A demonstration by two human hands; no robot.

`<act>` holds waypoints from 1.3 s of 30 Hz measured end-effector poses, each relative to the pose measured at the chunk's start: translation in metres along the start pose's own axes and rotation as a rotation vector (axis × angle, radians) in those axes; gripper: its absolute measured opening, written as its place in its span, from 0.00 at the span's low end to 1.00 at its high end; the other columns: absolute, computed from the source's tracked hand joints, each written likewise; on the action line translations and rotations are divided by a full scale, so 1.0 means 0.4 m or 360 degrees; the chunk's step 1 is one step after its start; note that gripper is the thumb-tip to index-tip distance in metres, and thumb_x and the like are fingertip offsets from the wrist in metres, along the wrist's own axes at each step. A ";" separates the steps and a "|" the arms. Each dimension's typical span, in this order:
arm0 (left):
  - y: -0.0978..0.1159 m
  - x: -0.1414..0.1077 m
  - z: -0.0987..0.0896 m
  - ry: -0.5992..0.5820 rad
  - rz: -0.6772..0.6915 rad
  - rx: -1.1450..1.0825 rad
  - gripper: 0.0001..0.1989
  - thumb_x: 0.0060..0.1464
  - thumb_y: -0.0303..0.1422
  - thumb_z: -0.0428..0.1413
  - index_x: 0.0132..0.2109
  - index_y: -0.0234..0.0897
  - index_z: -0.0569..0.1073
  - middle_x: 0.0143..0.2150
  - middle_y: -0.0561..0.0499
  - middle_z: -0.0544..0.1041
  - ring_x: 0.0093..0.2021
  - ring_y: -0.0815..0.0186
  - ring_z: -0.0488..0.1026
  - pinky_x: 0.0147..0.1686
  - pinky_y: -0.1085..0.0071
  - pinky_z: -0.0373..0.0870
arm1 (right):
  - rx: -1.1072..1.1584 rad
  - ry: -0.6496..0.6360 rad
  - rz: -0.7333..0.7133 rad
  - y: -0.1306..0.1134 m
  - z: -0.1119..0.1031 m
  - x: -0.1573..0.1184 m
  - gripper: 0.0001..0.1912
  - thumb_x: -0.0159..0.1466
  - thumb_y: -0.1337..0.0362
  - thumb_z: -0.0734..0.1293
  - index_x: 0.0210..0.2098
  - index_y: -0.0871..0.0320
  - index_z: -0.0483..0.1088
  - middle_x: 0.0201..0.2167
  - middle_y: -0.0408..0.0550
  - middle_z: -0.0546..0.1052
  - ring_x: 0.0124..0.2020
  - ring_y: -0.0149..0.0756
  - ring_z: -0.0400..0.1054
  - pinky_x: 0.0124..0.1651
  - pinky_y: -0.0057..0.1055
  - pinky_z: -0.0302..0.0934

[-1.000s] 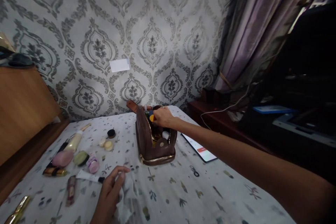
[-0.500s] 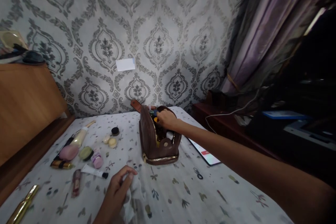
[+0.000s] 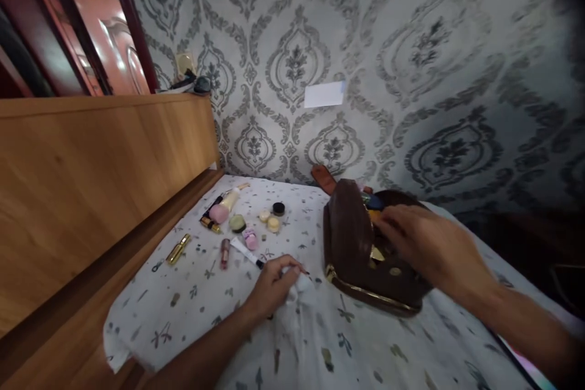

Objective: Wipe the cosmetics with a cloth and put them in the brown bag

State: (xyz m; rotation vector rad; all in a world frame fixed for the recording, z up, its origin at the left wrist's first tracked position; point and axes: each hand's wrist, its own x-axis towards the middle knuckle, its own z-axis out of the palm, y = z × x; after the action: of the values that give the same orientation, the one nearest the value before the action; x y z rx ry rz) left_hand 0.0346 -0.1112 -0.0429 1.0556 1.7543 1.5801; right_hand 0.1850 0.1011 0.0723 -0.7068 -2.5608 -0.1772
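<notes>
A brown bag (image 3: 350, 225) with a gold zipper stands open on the patterned white cloth (image 3: 205, 311), with colourful items showing inside. My right hand (image 3: 415, 244) reaches over its opening; the fingertips are near an orange item and too blurred to tell what they hold. My left hand (image 3: 276, 283) rests on the cloth left of the bag, its fingers curled over a bunched bit of white cloth (image 3: 301, 285). Beside it lies a white tube (image 3: 244, 250) with a black cap. Further left are a pink bottle (image 3: 250, 238), a green round item (image 3: 237, 223) and a small reddish tube (image 3: 225, 254).
A black round lid (image 3: 278, 209) and cream-coloured round items (image 3: 273, 224) lie left of the bag. A gold tube (image 3: 178, 249) is near the wooden board (image 3: 105, 177) at the left. Behind the bag is a brown strap (image 3: 323, 179) by the wall.
The view has turned left, so the bag and cosmetics appear further right and more of the wooden board shows. My right hand is still at the bag's opening.
</notes>
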 end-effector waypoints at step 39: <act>0.077 -0.028 -0.054 -0.0364 -0.0073 -0.0092 0.27 0.48 0.39 0.64 0.55 0.35 0.74 0.52 0.46 0.78 0.52 0.56 0.73 0.51 0.66 0.69 | 0.1846 0.0213 0.0142 -0.293 0.244 -0.306 0.31 0.61 0.66 0.69 0.63 0.49 0.63 0.56 0.54 0.67 0.49 0.42 0.70 0.46 0.38 0.71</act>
State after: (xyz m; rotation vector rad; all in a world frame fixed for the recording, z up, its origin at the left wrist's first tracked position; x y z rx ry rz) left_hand 0.0288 -0.1326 -0.0104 1.1124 1.5601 1.4129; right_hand 0.1770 -0.0311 -0.0715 -0.3041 -1.9933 1.1410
